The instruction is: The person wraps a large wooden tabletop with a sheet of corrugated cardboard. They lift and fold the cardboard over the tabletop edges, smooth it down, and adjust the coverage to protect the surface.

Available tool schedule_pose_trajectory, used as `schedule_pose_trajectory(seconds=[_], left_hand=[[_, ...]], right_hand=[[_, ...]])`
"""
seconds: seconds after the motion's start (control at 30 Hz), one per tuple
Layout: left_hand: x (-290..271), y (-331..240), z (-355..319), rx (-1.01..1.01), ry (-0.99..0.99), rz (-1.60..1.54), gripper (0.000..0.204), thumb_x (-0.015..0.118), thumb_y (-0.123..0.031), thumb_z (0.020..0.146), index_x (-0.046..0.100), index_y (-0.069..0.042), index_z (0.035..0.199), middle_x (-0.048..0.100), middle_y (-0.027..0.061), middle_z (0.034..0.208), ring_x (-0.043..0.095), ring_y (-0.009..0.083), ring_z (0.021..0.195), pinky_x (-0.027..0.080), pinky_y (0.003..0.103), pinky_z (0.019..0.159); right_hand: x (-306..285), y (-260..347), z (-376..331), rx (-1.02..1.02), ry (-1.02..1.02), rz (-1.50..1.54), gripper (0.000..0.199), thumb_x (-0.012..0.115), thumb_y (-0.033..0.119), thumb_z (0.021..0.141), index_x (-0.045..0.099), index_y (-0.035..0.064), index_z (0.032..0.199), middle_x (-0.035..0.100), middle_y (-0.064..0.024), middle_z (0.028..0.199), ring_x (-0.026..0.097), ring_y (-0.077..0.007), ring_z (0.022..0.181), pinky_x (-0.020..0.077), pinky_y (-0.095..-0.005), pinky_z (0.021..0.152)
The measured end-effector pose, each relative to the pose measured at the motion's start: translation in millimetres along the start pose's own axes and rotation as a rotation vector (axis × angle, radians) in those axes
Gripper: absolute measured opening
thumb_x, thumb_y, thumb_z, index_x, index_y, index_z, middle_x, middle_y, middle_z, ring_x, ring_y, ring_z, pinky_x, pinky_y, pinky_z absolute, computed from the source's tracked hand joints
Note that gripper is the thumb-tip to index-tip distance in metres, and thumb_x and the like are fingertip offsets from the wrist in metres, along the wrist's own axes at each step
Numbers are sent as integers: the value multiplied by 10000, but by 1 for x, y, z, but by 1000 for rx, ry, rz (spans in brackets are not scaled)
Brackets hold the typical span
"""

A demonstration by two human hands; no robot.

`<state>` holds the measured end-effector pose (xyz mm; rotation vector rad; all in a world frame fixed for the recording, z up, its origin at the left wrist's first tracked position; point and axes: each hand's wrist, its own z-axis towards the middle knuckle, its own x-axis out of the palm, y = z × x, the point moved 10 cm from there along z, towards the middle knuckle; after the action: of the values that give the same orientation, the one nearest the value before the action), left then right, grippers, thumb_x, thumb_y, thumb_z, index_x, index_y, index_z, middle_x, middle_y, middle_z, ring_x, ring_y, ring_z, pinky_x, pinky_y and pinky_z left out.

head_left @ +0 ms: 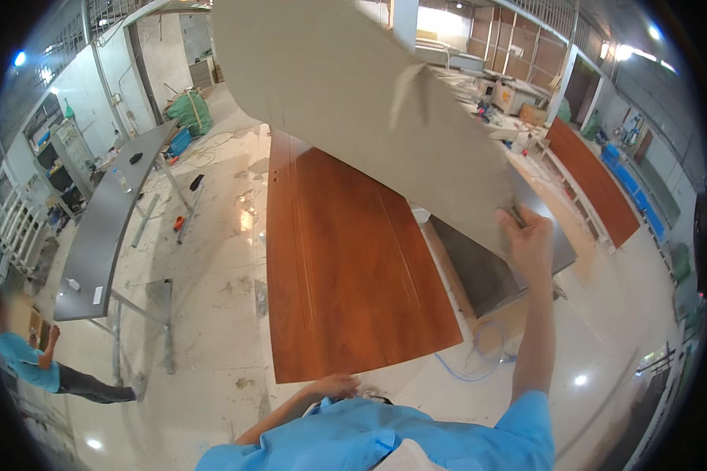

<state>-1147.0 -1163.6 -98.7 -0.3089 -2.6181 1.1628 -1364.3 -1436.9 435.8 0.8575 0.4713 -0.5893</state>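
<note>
We've got a big flat grey-beige sheet (353, 94), thin like cardboard or liner board, lifted up and tilted over the door, with its lower right corner pinched in our right hand (529, 235). Under it lies a long reddish-brown wooden door panel (346, 267), glossy with faint grooved lines, flat and lengthwise, and our left hand (336, 385) rests at its near edge.

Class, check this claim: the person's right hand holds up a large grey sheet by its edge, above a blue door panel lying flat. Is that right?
Not quite. The head view shows the right hand lifting the grey sheet by its edge, but the door panel beneath is reddish-brown wood, not blue.
</note>
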Motion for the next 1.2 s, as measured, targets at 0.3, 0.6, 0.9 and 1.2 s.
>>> schedule_pose_trajectory(seconds=[0.3, 0.6, 0.9, 1.2], left_hand=[[13, 90, 63, -254, -40, -1358, 935, 695, -499, 873, 220, 17, 1492, 347, 309, 1440, 461, 398, 1281, 395, 458, 1109], [39, 41, 109, 2, -240, -1691, 971, 741, -681, 724, 349, -126, 1418, 424, 124, 1302, 376, 335, 1283, 292, 501, 1129], [37, 35, 130, 97, -688, -1814, 944, 588, -847, 709, 474, -165, 1352, 464, 94, 1329, 423, 283, 1213, 320, 476, 1072], [42, 27, 129, 107, -875, -1757, 757, 589, -825, 738, 576, -219, 1190, 580, -27, 1191, 506, 172, 1039, 380, 360, 872]], right_hand=[[-95, 3, 93, -125, -199, 46, 391, 722, 231, 874, 669, -78, 1108, 711, -55, 970, 597, -135, 829, 466, -295, 772], [-195, -93, 161, 13, -276, 299, 450, 716, 202, 897, 608, -97, 1216, 665, -127, 1185, 632, -201, 1036, 470, -315, 918], [-294, -225, 213, 49, -388, 536, 523, 714, 215, 904, 547, -100, 1286, 624, -160, 1241, 615, -242, 1086, 476, -352, 944], [-320, -335, 238, 248, -343, 687, 615, 739, 246, 884, 505, -135, 1307, 579, -197, 1302, 579, -261, 1156, 447, -356, 990]])
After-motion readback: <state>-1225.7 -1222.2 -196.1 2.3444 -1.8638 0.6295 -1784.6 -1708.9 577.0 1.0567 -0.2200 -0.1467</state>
